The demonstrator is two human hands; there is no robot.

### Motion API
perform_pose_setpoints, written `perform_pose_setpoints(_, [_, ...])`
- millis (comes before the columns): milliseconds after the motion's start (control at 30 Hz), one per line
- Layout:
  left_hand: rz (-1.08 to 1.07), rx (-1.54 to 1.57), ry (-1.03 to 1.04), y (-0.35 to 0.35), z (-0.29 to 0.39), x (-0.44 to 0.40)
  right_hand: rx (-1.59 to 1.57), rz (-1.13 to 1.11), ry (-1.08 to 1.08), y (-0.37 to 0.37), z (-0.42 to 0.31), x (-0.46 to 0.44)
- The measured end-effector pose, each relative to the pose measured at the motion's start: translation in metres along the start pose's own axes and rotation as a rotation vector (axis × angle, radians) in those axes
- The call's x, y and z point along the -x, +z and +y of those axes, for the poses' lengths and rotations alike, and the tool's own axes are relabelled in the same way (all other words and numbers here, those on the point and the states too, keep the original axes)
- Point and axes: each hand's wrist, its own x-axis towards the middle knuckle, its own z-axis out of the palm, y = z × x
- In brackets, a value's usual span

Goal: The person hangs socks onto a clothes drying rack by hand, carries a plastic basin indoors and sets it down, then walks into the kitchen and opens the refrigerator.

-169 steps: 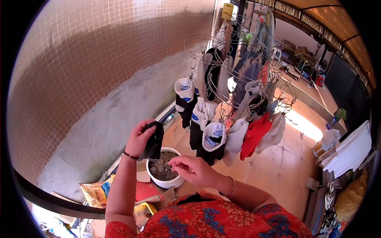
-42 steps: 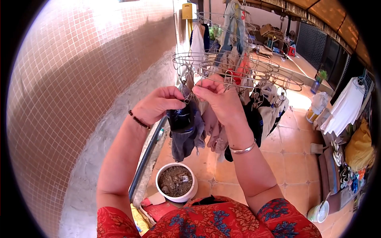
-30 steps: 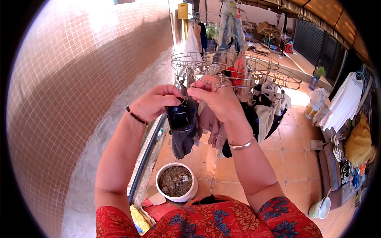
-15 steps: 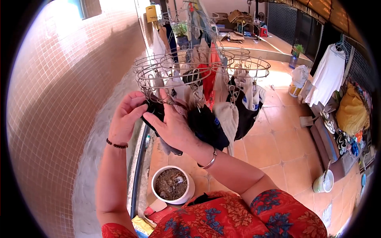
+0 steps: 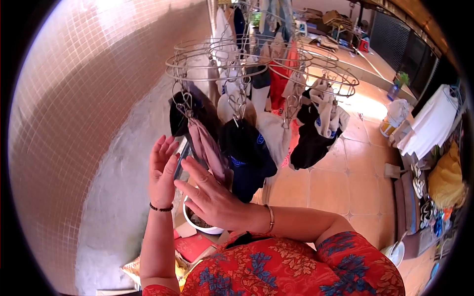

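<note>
My left hand (image 5: 163,167), a beaded bracelet at its wrist, is raised with its fingers apart and holds nothing. Close beside it, my right hand (image 5: 210,195) spreads its fingers, also without anything in them. Just above both hands, socks hang from metal clips on a round wire drying rack (image 5: 217,79). Nearest are a pinkish-grey sock (image 5: 207,145) and a black sock (image 5: 178,116). To their right hang a black and navy sock (image 5: 247,153), a pale sock (image 5: 276,133) and a black sock with a white top (image 5: 311,143).
A tiled wall (image 5: 98,98) curves along the left. Below the hands stands a white pot (image 5: 215,230), partly hidden. At right are a hanging white shirt (image 5: 432,121), a yellow sack (image 5: 447,172) and a white bucket (image 5: 395,254). Further racks with clothes hang behind.
Both hands have come away from the dark sock at the rack's left and moved down. The view has shifted, so the rack's hanging socks show more fully.
</note>
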Motion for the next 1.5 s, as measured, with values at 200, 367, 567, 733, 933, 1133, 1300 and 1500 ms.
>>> perform_pose_setpoints(200, [0.421, -0.360, -0.366, -0.011, -0.098, 0.166, -0.474, -0.497, 0.136, -0.026, 0.024, 0.074])
perform_pose_setpoints(367, [0.705, -0.855, -1.039, 0.059, -0.156, 0.399, -0.671, -0.925, 0.412, -0.033, 0.037, 0.135])
perform_pose_setpoints(567, [1.226, -0.717, -1.503, 0.227, -0.172, 0.614, -0.763, -1.476, 0.620, -0.030, 0.026, 0.242])
perform_pose_setpoints(733, [1.423, -0.299, -1.732, 0.317, -0.212, 0.689, -0.688, -1.748, 0.591, -0.012, 0.024, 0.286])
perform_pose_setpoints(933, [1.996, -0.009, -1.476, 0.307, -0.263, 0.736, -0.490, -1.933, 0.577, 0.006, -0.007, 0.321])
perform_pose_setpoints(1133, [2.230, -0.088, -1.575, 0.194, -0.332, 0.784, -0.291, -2.114, 0.716, 0.021, -0.012, 0.396])
perform_pose_setpoints(1300, [2.441, 0.299, -1.832, 0.120, -0.354, 0.782, -0.181, -2.175, 0.727, 0.029, -0.007, 0.430])
perform_pose_setpoints(1500, [1.841, -0.056, -2.024, 0.105, -0.392, 0.786, -0.102, -2.115, 0.723, 0.034, 0.001, 0.440])
